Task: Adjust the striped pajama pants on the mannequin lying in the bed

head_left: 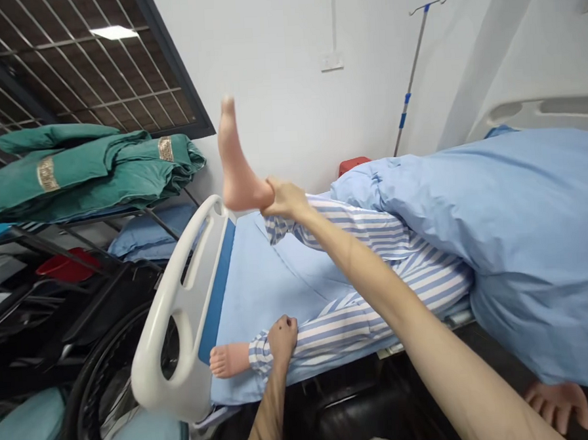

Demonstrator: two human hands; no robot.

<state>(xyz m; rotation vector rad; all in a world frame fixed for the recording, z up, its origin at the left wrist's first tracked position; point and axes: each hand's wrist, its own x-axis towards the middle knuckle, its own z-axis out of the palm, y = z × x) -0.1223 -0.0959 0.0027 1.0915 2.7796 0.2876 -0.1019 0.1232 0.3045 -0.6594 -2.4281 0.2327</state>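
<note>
A training manikin in blue-and-white striped pyjamas lies on a hospital bed. My right hand is closed round the ankle of its far leg, and the far foot is raised with the toes pointing up. My left hand is closed on the striped cuff of its near leg, which lies flat on the sheet. The near foot rests by the footboard. A light blue quilt covers the manikin from the thighs up. The manikin's hand hangs off the bed's near edge.
The white plastic footboard closes the bed's left end. A wheelchair stands just beyond it. Folded green bedding lies on a metal rack at the left. An IV pole stands against the white wall behind the bed.
</note>
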